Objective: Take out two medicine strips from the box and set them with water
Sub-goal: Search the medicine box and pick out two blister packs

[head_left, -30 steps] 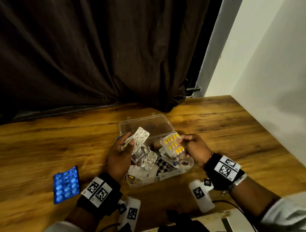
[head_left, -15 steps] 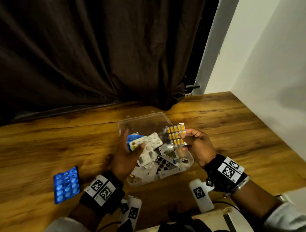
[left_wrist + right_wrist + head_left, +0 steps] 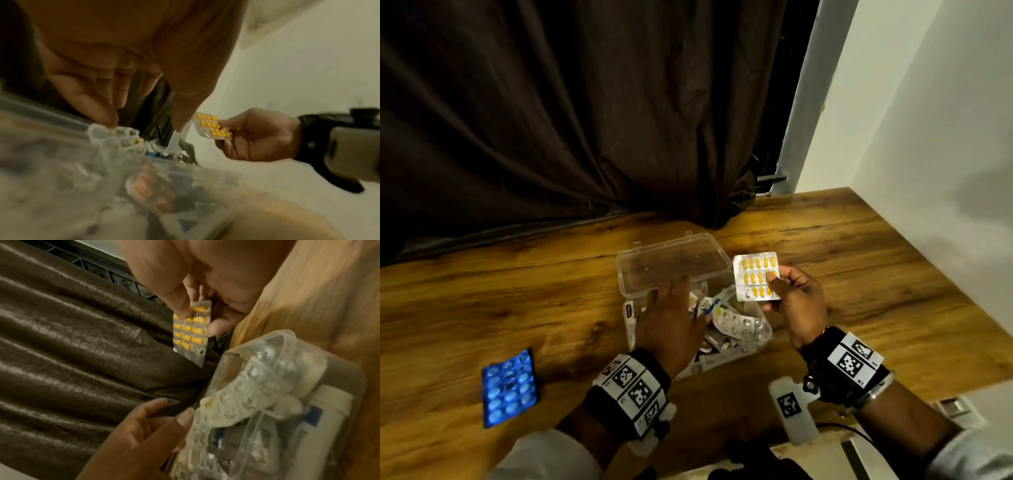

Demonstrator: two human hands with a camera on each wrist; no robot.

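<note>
A clear plastic box [image 3: 763, 339] with its lid [image 3: 671, 263] folded back stands mid-table, full of several blister strips. My right hand [image 3: 777, 284] pinches a silver strip of yellow capsules [image 3: 755, 274] upright, just right of the lid. The right wrist view shows the thumb on the yellow strip [image 3: 191, 331], fingers behind it. My left hand [image 3: 671, 305] reaches down into the box with its fingers straight. In the left wrist view its fingertips [image 3: 109, 121] touch a clear blister strip [image 3: 115, 134] and grip nothing. A blue strip [image 3: 509, 387] lies flat on the table at the left.
The wooden table [image 3: 876, 274] ends at a white wall on the right and a dark curtain [image 3: 585, 120] at the back. A white strip [image 3: 739, 325] lies on top of the box's contents. A white bottle [image 3: 329, 402] lies inside the box.
My left hand has let go of the white strip and dropped into the box. My right hand has lifted the yellow strip out and to the right.
</note>
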